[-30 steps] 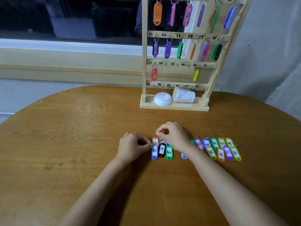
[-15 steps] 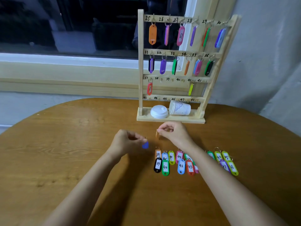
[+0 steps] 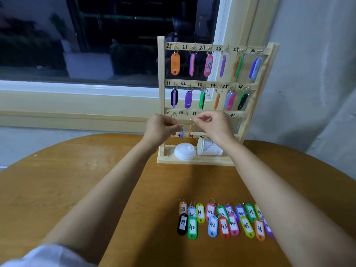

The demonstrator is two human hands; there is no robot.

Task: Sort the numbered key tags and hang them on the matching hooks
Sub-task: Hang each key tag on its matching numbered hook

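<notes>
The left hand (image 3: 161, 128) and right hand (image 3: 213, 124) stand side by side before the third rail of the rack (image 3: 161, 93), leaving a narrow gap below hook 38 (image 3: 186, 114) into which the pinched blue tag (image 3: 181, 132) and orange tag (image 3: 190, 130) dangle; the two rails above are filled by hung tags (image 3: 175, 63). A lid (image 3: 185, 150) and a tipped cup (image 3: 209, 149) occupy the base shelf under the lowest rail. On the table (image 3: 77, 180), open wood separates the base from the loose tags (image 3: 221, 220), whose right end the right forearm crosses.
</notes>
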